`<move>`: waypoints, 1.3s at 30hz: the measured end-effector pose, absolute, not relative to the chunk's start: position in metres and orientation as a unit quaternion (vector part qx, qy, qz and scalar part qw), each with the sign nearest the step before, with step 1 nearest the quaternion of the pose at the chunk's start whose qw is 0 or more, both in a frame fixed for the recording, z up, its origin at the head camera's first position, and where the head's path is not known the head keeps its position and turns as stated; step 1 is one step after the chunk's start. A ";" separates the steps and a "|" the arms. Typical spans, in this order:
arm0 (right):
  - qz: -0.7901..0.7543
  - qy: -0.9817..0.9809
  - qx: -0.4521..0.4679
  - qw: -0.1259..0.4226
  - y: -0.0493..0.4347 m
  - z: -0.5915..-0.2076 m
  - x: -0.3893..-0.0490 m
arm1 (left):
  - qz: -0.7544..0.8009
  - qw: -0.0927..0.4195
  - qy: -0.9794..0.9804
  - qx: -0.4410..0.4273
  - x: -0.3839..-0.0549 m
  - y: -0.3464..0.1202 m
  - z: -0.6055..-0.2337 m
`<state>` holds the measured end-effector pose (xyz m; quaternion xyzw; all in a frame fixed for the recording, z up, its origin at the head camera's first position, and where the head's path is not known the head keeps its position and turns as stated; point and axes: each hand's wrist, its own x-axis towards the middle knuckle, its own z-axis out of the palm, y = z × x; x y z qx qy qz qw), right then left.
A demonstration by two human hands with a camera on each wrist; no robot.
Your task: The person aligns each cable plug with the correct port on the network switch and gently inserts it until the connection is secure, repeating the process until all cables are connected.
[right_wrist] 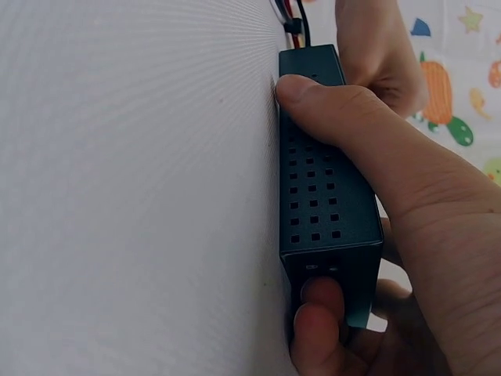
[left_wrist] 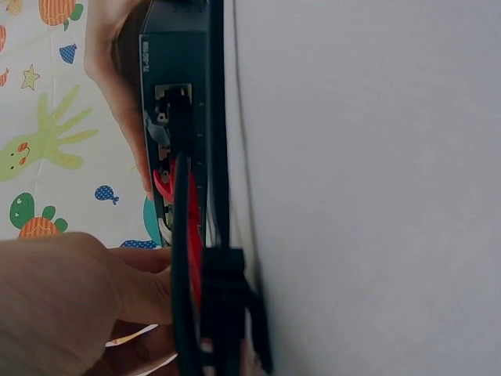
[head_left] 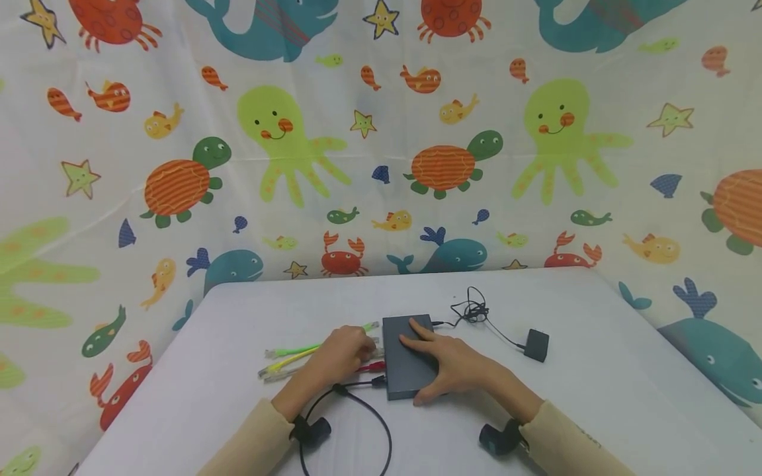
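Note:
A dark network switch (head_left: pixel 397 378) lies flat on the table. My right hand (head_left: pixel 455 363) grips it, fingers spread over the top and thumb on the near edge; in the right wrist view the thumb (right_wrist: pixel 313 98) presses its vented side (right_wrist: pixel 313 188). At the port side, my left hand (head_left: pixel 345 350) pinches a pale network cable, mostly hidden by the fingers; its whitish plug (left_wrist: pixel 165 232) shows at a port. A black network cable (left_wrist: pixel 182 204) and a red network cable (left_wrist: pixel 194 235) are plugged into neighbouring ports.
Green (head_left: pixel 300 350) and yellow (head_left: pixel 294 360) network cables lie left of the switch, their loose ends beyond the left wrist. A thin, bundled power cord (head_left: pixel 475 311) runs from the switch's far right corner to a black adapter (head_left: pixel 536 345). The black cable loops toward the front.

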<state>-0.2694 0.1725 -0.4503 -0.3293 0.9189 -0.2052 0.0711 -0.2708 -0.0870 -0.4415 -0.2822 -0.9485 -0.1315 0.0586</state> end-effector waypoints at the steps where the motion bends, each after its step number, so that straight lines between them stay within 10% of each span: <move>1: -0.205 0.919 -0.330 0.070 0.172 -0.450 -0.270 | -0.132 0.061 -0.948 -0.282 -0.271 -0.087 -0.441; 39: -0.209 0.917 -0.332 0.070 0.173 -0.451 -0.273 | -0.115 0.097 -0.940 -0.307 -0.274 -0.085 -0.444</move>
